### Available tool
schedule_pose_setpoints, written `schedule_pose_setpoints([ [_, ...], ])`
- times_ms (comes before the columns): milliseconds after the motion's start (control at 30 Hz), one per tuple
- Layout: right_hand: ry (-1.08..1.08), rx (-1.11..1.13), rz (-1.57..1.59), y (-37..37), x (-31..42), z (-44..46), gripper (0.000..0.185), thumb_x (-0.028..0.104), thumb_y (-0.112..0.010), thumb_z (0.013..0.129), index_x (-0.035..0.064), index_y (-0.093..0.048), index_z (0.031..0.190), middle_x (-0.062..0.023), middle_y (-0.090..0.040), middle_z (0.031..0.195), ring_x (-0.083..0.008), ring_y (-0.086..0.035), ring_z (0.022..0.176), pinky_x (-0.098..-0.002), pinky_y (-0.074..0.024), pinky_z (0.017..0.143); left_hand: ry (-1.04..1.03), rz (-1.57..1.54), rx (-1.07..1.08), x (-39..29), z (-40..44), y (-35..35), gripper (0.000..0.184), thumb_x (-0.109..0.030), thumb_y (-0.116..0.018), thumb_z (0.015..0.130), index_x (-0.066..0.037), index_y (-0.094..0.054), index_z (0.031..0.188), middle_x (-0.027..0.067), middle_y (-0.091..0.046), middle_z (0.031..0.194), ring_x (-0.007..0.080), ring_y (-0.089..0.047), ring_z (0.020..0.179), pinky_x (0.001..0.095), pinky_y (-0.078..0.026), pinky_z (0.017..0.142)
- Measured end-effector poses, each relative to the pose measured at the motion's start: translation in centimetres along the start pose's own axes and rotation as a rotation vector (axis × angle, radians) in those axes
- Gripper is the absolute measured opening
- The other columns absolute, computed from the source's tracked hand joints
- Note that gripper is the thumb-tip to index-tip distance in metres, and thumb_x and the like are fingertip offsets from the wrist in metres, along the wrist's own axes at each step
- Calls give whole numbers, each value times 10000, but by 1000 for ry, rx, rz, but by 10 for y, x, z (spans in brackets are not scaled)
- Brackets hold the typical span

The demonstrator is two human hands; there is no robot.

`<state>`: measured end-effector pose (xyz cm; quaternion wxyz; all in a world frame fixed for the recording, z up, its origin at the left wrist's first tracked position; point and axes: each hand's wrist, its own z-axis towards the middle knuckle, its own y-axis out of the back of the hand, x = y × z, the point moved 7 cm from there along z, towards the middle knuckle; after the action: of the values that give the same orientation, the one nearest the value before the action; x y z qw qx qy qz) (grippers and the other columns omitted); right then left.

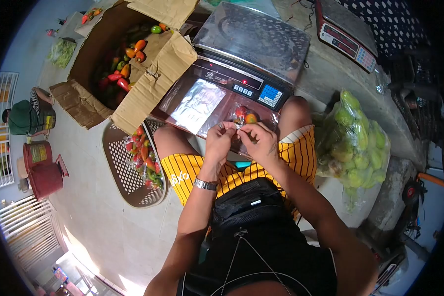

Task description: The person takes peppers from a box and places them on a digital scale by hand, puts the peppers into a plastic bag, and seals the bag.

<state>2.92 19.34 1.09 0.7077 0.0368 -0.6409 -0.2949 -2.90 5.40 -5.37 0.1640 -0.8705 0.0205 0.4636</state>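
Both my hands meet at the open end of a small clear plastic bag [261, 116] with red and orange peppers in it. My left hand [220, 140] pinches the plastic from the left, its wrist wearing a metal watch. From the right, my right hand [259, 140] pinches the same plastic, fingertips almost touching the left ones. The bag lies at the front edge of a reddish surface, just below the keypad of a digital scale [251, 47]. A stack of flat clear bags [198, 104] lies to the left of the peppers.
An open cardboard box [153, 74] holds loose peppers at the upper left. Below it stands a plastic basket [121, 170] with bagged peppers. On the right is a large bag of green produce [357, 148]. A second scale [345, 42] sits behind. A person [32, 111] is at far left.
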Motion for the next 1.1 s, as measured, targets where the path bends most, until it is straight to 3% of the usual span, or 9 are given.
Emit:
schedule_pose_setpoints([
  [333,-112,-48,-61,6,6,0,164,111,-798,848,23,-722,965,-108,-744,864,-219,-672,675,-334,-542,641,-95,102,64,-6,-5,-5,100,48,-583,984,57,-672,1029,66,-688,934,137,-647,838,264,-533,779],
  [433,-173,5,24,5,0,0,165,109,-793,851,18,-717,966,-125,-752,871,-228,-694,686,-339,-550,650,-18,-99,114,1,-1,-1,93,47,-601,968,56,-690,995,74,-700,921,140,-649,827,266,-532,781],
  [633,-22,14,3,3,1,4,146,52,-762,872,4,-695,992,-109,-696,878,-183,-673,704,-341,-544,622,43,-4,110,-1,3,-2,83,13,-622,948,36,-702,947,75,-711,877,129,-652,794,253,-518,753],
  [733,205,-36,-114,-1,11,6,135,24,-733,878,8,-667,994,-121,-654,908,-239,-662,723,-354,-541,643,-70,364,7,-9,0,-3,88,-17,-622,942,31,-696,943,63,-701,829,132,-653,766,250,-510,745],
  [767,255,-41,-105,-1,12,7,129,11,-717,881,9,-661,997,-126,-650,915,-257,-654,731,-356,-539,656,-66,391,-10,8,9,5,92,-34,-646,920,31,-691,967,82,-704,939,140,-655,853,259,-504,783],
  [867,349,-35,-87,5,31,17,115,-24,-667,891,9,-645,999,-137,-635,928,-304,-637,762,-361,-533,695,-380,393,62,-24,-12,-13,153,-13,-665,883,18,-705,1028,116,-687,1125,177,-646,992,272,-495,857],
  [900,347,-11,-85,10,39,19,109,-34,-650,895,7,-641,996,-139,-629,925,-313,-637,777,-361,-531,708,-534,441,107,-49,-27,-25,210,-6,-695,868,-21,-733,1073,117,-647,1280,224,-601,1136,322,-462,970],
  [1067,392,-5,-17,32,96,35,106,-67,-592,910,5,-630,978,-128,-618,908,-292,-644,794,-355,-531,732,-711,474,116,-75,-46,-30,154,-84,-716,918,-65,-768,1062,84,-664,1303,278,-556,1235,418,-406,1069],
  [1100,398,-9,15,36,104,36,161,-82,-628,858,3,-625,995,-133,-624,932,-314,-650,821,-373,-529,731,-741,456,139,-84,-52,-32,147,-96,-714,926,-64,-769,1058,88,-662,1308,280,-558,1235,416,-409,1067],
])
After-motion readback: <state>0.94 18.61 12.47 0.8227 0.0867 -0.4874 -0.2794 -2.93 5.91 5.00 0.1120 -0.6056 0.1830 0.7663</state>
